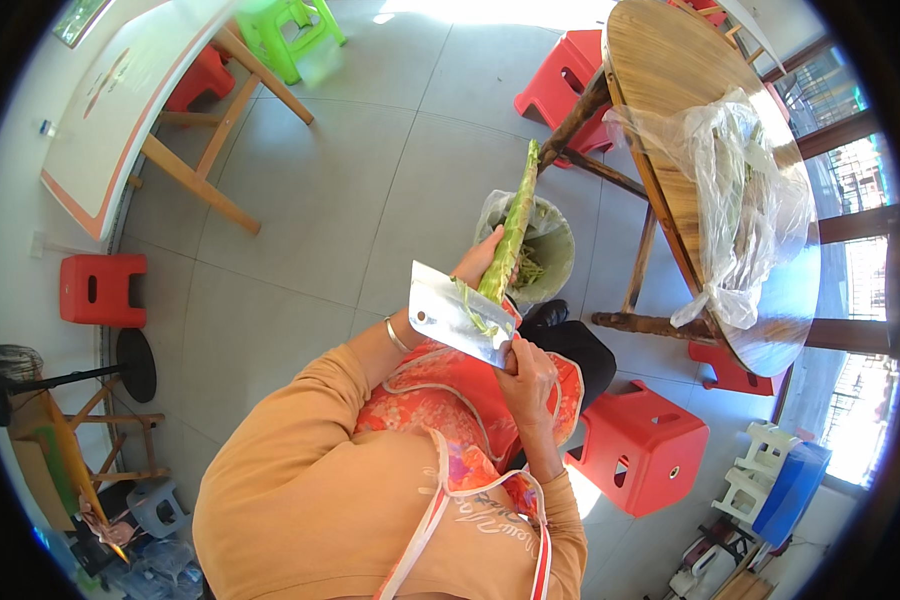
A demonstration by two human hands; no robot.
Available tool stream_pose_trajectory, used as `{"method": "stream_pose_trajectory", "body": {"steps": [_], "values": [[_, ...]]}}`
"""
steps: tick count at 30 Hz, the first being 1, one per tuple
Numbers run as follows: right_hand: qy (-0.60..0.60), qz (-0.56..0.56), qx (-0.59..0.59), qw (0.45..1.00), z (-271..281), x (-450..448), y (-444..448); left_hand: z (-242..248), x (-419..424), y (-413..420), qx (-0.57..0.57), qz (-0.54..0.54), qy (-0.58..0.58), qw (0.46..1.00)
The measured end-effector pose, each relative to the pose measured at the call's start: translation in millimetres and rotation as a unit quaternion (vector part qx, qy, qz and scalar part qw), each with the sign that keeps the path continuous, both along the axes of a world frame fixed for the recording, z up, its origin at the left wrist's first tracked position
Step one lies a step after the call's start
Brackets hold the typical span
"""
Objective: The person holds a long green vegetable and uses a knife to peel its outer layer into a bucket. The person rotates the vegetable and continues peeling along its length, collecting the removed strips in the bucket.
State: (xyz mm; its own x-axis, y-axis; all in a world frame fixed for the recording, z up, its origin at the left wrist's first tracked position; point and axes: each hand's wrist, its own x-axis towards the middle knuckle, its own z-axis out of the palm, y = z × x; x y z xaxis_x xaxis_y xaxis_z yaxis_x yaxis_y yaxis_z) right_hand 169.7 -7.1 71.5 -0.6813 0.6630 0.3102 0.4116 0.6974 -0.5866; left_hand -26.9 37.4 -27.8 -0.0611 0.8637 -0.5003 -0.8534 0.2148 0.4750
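My left hand (481,255) grips a long green stem vegetable (516,225), which looks like celtuce, near its lower part. Its narrow tip points away from me, and pale and brownish marks run along it. In my right hand (529,382) is the handle of a broad metal cleaver (444,306). The blade lies across the near end of the stem, with a strip of green peel (471,307) clinging to its face. Whether the edge touches the stem cannot be told. Below the stem stands a lined bin (561,262) with green peelings (528,268) inside.
A wooden table (660,52) at right carries a clear plastic bag (727,202) of greenish contents. Beside me on the right is a red plastic stool (645,450). A white table (142,82), another red stool (103,289) and a fan's round base (136,365) are at left.
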Motion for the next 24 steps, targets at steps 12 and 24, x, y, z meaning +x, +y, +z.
{"method": "stream_pose_trajectory", "body": {"steps": [12,24], "values": [[0.011,-0.01,-0.03,0.999,4.0,4.1,-1.0,20.7,9.9,2.5,-0.045,0.016,0.048,0.998],[0.023,-0.012,-0.028,0.999,6.2,6.6,1.3,17.8,12.3,7.6,-0.052,0.03,0.054,0.997]]}}
